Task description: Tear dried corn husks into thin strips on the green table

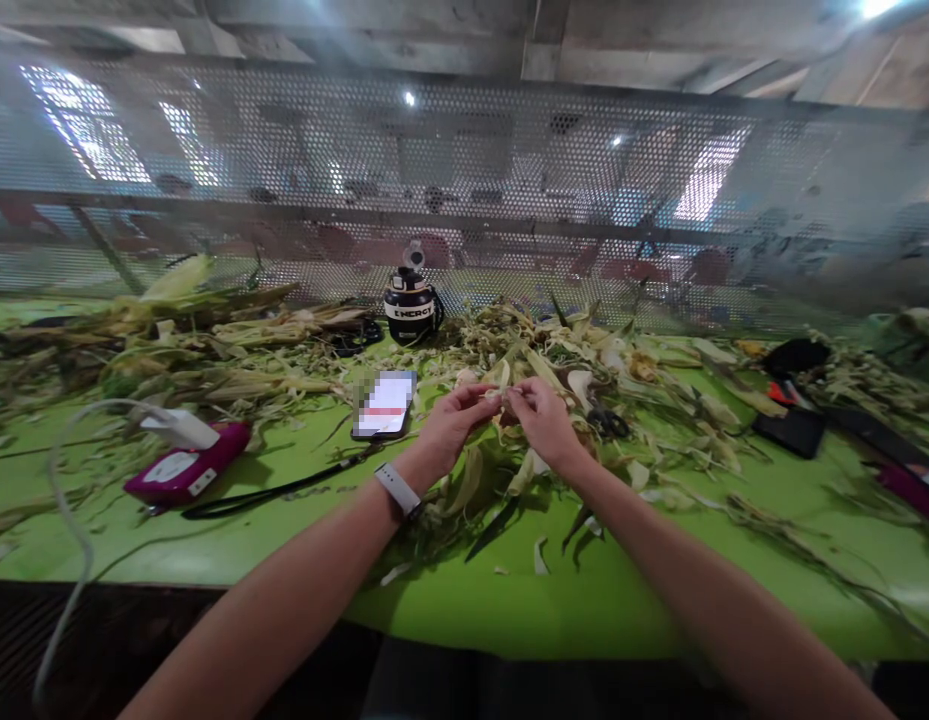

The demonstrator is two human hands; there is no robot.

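Plant strip (505,376), pale, at mid-frame above the littered tabletop (501,605): left hand (453,418) and right hand (543,418) appear to pinch it, each grip nearly closed. Uneven pulling might tear it; loosened hold might lose it among husk scraps (468,485).

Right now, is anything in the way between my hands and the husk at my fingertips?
Nothing visible: your left hand and right hand meet right at the husk. The phone lies off to the left, clear of them.
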